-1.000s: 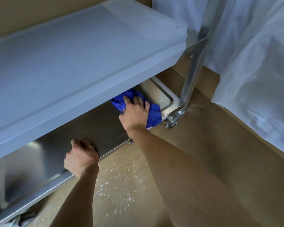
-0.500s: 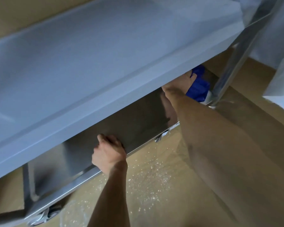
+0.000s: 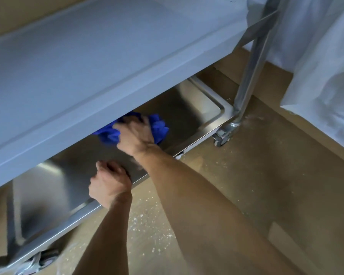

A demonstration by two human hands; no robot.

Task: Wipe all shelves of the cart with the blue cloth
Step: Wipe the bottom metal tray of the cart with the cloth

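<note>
The steel cart shows two shelves: a pale upper shelf (image 3: 99, 62) fills the top left, and the shiny lower shelf (image 3: 199, 108) lies beneath it. My right hand (image 3: 136, 134) grips the bunched blue cloth (image 3: 160, 128) and presses it on the lower shelf, near the middle, partly under the upper shelf's front edge. Fingertips are blurred. My left hand (image 3: 109, 183) curls over the lower shelf's front rim (image 3: 54, 235), fingers hooked inside.
A steel corner post (image 3: 254, 56) stands at the right with a caster (image 3: 222, 135) below it. White sheeting (image 3: 322, 62) hangs to the right. The brown floor (image 3: 256, 185) carries white crumbs near the cart. Another caster (image 3: 38, 262) sits bottom left.
My right hand has slid the cloth leftward from the shelf's far right corner to near the middle. The left hand stays on the front rim. The view has shifted.
</note>
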